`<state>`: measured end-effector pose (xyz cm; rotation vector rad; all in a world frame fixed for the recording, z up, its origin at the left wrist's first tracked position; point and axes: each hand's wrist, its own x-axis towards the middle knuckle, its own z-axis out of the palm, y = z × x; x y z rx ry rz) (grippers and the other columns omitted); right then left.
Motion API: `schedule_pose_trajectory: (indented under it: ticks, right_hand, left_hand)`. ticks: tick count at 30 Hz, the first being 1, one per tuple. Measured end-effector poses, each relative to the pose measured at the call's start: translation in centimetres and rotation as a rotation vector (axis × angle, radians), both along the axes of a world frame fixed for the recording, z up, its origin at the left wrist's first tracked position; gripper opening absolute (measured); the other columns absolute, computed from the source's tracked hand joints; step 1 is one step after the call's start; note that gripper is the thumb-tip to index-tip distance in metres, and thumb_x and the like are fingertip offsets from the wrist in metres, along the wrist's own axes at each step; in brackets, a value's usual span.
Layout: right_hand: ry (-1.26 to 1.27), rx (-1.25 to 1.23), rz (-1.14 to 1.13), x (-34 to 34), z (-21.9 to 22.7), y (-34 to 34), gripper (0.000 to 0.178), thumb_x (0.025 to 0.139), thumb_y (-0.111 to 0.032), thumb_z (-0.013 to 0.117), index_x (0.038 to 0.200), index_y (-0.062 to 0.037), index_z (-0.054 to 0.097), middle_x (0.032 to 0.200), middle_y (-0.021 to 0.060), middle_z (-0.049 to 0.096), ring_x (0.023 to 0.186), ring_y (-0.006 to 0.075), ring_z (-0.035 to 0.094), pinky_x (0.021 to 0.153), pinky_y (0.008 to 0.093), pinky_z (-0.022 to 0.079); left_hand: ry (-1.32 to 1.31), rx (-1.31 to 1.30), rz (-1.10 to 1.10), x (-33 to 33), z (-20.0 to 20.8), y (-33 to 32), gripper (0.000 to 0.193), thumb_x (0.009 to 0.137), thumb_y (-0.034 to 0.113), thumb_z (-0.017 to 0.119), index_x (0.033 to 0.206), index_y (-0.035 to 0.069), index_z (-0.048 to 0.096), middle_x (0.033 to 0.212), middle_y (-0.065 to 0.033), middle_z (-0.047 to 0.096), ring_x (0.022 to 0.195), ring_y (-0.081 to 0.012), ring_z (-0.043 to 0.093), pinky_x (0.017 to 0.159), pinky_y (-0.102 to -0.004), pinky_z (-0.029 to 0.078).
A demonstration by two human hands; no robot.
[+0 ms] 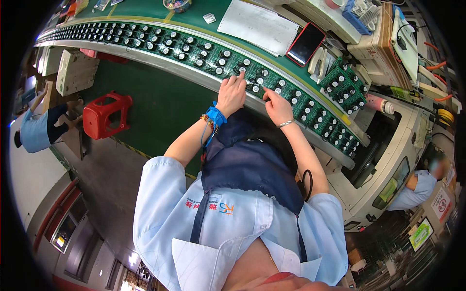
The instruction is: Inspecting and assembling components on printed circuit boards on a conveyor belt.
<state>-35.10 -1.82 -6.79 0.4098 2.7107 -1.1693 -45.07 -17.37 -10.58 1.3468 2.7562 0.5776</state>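
A long row of green circuit boards (206,54) with white-topped capacitors runs along a metal-edged conveyor rail. Over the boards is my left hand (232,95), its fingers stretched forward and the index fingertip on or just over one capacitor (242,71). A blue wrist strap (214,116) circles that wrist. Just to its right is my right hand (278,107), at the near edge of the same row. Its index finger points at the boards while the other fingers are curled. Neither hand visibly holds anything.
Beyond the rail lie a white paper sheet (257,25), a red-cased phone (305,44) and a stack of boards (342,86). A pale machine (361,199) stands at the rail's right end. Further left are a red stool (108,115) and another person (38,130).
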Motion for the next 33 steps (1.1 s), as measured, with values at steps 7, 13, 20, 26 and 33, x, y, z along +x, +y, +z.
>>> schedule_pose_trajectory:
  ticks: [7,13,20,26,33]
  right_hand:
    - [0.031,0.016,-0.045,0.6,0.0,0.3,0.014,0.072,-0.004,0.044,0.085,-0.0066,0.050,0.107,0.0079,0.058,0.072,0.0282,0.058,0.063,0.0366,0.045]
    - [0.010,0.012,-0.067,1.3,-0.5,0.8,0.013,0.072,-0.004,0.045,0.084,-0.0068,0.050,0.110,0.0086,0.057,0.069,0.0285,0.058,0.061,0.0363,0.045]
    - [-0.021,0.029,-0.073,0.9,-0.2,1.1,0.014,0.072,-0.004,0.045,0.085,-0.0072,0.051,0.109,0.0086,0.058,0.071,0.0285,0.058,0.064,0.0362,0.046]
    - [0.033,0.010,0.019,-2.3,0.8,0.3,0.016,0.074,-0.007,0.045,0.089,-0.0094,0.049,0.116,0.0068,0.052,0.086,0.0296,0.057,0.068,0.0412,0.047]
    - [-0.099,0.112,0.174,-7.3,-1.6,-1.0,0.013,0.072,-0.004,0.046,0.085,-0.0067,0.046,0.131,0.0088,0.039,0.088,0.0307,0.057,0.072,0.0413,0.047]
  left_hand:
    - [0.106,0.118,0.010,-1.7,0.9,2.3,0.027,0.068,0.013,0.053,0.092,0.002,0.050,0.115,-0.0141,0.050,0.099,-0.0230,0.046,0.080,-0.0349,0.036]
    - [0.079,0.066,-0.012,-2.0,-0.2,3.0,0.024,0.067,0.013,0.053,0.089,0.002,0.049,0.114,-0.0168,0.051,0.098,-0.0230,0.047,0.081,-0.0355,0.035]
    - [0.070,0.083,-0.024,-2.5,0.2,2.7,0.024,0.067,0.012,0.053,0.089,0.002,0.050,0.107,-0.0147,0.055,0.094,-0.0229,0.049,0.079,-0.0356,0.036]
    - [-0.008,0.318,0.232,-5.3,0.9,1.5,0.017,0.070,0.010,0.059,0.086,0.008,0.058,0.082,-0.0043,0.060,0.084,-0.0235,0.051,0.071,-0.0376,0.038]
    - [-0.150,0.145,0.102,-6.9,-0.4,1.4,0.013,0.069,0.016,0.062,0.082,0.013,0.063,0.076,-0.0002,0.061,0.082,-0.0215,0.052,0.069,-0.0363,0.039]
